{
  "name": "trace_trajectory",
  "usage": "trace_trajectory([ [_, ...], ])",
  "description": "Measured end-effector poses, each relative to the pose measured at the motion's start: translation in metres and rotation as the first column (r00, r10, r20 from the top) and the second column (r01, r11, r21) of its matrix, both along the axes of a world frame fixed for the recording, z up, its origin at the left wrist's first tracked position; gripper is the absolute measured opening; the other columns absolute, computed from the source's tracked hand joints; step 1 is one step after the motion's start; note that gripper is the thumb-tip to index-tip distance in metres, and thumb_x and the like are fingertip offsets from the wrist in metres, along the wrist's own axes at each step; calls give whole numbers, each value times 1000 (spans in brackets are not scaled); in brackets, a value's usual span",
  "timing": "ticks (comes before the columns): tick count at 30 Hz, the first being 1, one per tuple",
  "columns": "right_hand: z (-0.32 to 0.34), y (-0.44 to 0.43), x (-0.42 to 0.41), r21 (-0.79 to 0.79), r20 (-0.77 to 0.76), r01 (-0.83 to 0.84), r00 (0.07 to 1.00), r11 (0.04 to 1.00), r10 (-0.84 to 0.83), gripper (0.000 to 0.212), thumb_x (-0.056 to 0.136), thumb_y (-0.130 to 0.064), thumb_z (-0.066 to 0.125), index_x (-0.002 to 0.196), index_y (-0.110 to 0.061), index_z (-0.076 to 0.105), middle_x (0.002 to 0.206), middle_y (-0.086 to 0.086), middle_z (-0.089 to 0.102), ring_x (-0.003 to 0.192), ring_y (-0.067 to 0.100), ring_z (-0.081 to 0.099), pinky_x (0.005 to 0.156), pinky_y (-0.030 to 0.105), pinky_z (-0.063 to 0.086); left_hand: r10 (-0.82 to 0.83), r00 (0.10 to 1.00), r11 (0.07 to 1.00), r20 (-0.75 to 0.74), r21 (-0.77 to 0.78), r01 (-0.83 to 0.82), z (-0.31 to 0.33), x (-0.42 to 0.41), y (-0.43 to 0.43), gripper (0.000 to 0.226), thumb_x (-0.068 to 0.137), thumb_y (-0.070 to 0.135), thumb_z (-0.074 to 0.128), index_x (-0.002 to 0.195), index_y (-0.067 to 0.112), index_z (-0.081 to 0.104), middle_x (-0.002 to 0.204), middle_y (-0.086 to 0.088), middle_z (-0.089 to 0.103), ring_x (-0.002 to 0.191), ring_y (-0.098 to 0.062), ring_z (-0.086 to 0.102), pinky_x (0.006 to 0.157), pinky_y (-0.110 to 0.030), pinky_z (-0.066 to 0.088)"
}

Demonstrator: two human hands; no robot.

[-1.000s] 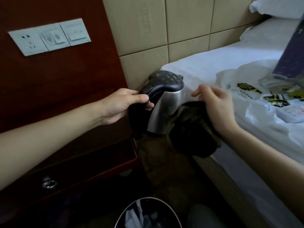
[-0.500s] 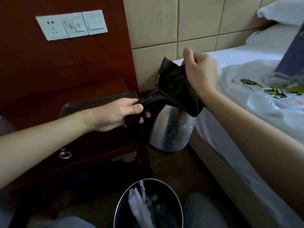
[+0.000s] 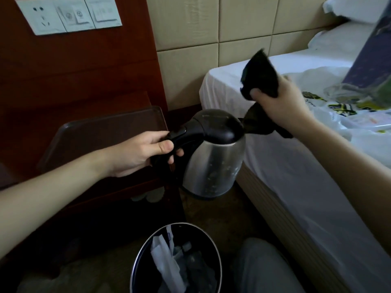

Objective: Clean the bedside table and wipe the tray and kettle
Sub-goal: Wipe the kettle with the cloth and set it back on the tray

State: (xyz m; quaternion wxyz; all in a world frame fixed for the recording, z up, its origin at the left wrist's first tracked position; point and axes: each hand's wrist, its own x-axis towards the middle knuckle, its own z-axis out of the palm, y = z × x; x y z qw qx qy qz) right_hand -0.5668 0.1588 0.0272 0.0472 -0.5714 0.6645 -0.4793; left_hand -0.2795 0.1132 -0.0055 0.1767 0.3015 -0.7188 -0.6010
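While the kettle (image 3: 213, 157) is in hand, the task stands at the kettle-wiping stage and is judged roughly midway. The left hand (image 3: 139, 153) grasps the black handle, fingers and thumb curled round it. It carries the kettle just beyond the right edge of the bedside table (image 3: 84, 193), between that table and the bed (image 3: 296, 166). The kettle appears to hang clear of the floor (image 3: 228, 216); contact at its base cannot be confirmed. The right hand (image 3: 281, 102) is clenched round a dark cloth (image 3: 259, 75), raised above and to the right of the lid. One loose end of the cloth hangs just beside the lid's right rim; whether it touches cannot be told.

Kettle condition: pale spots and streaks show on the lower steel wall, so that wall is judged not fully wiped. The lid's cleanliness cannot be read in this light.

Tray (image 3: 101, 132) condition: it lies flat on the bedside table top, along the right edge and reaching toward the back right corner. Whether it has been wiped cannot be told; the cloth is well apart from it.

Left to do, by judgement: finish the steel wall, wipe or check the tray, wipe the table top, then set the kettle down. A waste bin (image 3: 175, 261) holding litter stands on the floor below the kettle.
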Motion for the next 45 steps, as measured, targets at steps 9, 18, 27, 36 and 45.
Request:
trace_trajectory([
  [9, -28, 13, 28, -44, -349, -433, 851, 900, 392, 36, 85, -40, 47, 108, -18, 64, 107, 9, 54, 102, 25, 50, 88, 43, 44, -33, 998, 998, 55, -50, 36, -1, -7, 15, 80, 56, 64, 77, 107, 5, 58, 84, 7, 65, 72, -5, 58, 65, -16, 48],
  [18, -42, 12, 15, -89, -456, -494, 792, 865, 405, 27, 89, -29, 45, 108, -21, 62, 107, 2, 60, 102, 23, 49, 85, 33, 41, -8, 993, 999, 117, -49, 14, -5, -22, 22, 87, 55, 65, 77, 102, -5, 55, 71, 5, 62, 68, -6, 56, 63, -15, 46],
  [27, -31, -17, 25, 123, -486, -319, 806, 940, 338, 33, 94, -44, 40, 119, -32, 58, 117, 5, 53, 112, 28, 46, 81, 38, 44, 17, 988, 998, 153, -67, -6, -10, -49, 17, 76, 54, 66, 77, 95, 5, 60, 75, -1, 60, 70, -8, 57, 65, -16, 48],
  [36, -56, -5, 28, 204, -285, -292, 895, 934, 342, 53, 86, -61, 29, 127, -30, 38, 122, -3, 41, 115, 20, 38, 84, 36, 31, -30, 984, 988, 175, -147, 56, -10, -29, 5, 77, 62, 69, 69, 95, 0, 61, 77, 5, 63, 66, -6, 54, 61, -14, 44],
  [45, -101, -18, -9, 291, -80, -368, 910, 883, 406, 63, 81, -65, 32, 133, -32, 41, 128, -2, 48, 120, 21, 45, 97, 30, 34, 182, 977, 982, 107, -65, -176, -23, -50, 0, 27, 80, 34, 62, 73, 9, 56, 52, 8, 51, 46, -1, 44, 46, -11, 39],
])
